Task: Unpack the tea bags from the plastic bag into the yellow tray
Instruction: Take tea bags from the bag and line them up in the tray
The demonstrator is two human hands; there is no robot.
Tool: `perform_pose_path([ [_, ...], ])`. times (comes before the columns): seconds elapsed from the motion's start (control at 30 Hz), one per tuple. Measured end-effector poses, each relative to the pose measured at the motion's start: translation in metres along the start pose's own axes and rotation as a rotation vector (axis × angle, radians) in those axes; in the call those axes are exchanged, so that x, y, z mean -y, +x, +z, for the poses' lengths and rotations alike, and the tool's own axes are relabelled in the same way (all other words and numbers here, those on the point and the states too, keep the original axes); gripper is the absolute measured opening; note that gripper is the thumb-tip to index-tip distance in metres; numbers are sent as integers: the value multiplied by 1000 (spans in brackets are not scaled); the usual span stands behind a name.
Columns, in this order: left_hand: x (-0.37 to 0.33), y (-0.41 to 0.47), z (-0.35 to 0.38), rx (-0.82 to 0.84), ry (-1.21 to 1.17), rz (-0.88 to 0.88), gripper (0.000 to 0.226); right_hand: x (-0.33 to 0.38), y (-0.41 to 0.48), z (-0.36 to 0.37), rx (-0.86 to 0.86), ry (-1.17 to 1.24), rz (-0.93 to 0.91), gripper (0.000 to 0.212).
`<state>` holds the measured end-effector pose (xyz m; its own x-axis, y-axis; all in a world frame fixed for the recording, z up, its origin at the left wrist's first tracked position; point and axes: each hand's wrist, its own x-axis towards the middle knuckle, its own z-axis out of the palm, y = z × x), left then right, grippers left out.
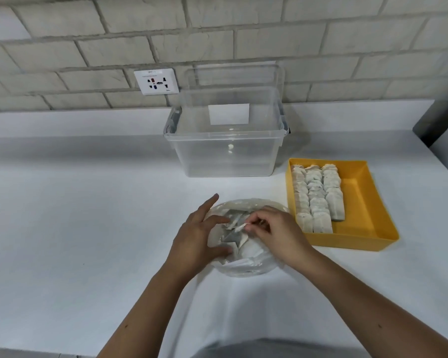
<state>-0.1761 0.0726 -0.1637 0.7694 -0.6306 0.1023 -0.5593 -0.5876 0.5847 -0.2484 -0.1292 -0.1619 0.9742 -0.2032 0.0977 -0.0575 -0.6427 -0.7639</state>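
A clear plastic bag [246,264] lies open on the white counter with several tea bags [234,235] inside. My left hand [195,239] rests on the bag's left edge, fingers spread, holding it down. Over the bag's opening, my right hand [276,232] pinches the corner of one tea bag [239,226] between thumb and fingertips. To the right stands the yellow tray [365,202]; three rows of tea bags [317,196] fill its left half, and its right half is bare.
A clear plastic storage bin [225,140] stands behind the bag, its lid leaning on the brick wall. A wall socket [156,81] is left of it. A dark object [435,122] sits at the counter's far right edge.
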Motion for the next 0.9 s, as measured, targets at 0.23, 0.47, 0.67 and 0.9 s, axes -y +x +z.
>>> perform_pose_path([
  [0.23,-13,3,-3,-212,-98,54,34,32,2,-11,52,510,183,8],
  [0.47,-25,-2,-17,-276,-289,-148,9,9,1,8,35,-98,254,18],
  [0.67,-26,0,-25,-316,-671,-361,8,7,-2,22,58,-220,189,22],
  [0.9,-30,-4,-34,-331,-676,-384,19,20,-1,-25,-25,-155,-9,7],
])
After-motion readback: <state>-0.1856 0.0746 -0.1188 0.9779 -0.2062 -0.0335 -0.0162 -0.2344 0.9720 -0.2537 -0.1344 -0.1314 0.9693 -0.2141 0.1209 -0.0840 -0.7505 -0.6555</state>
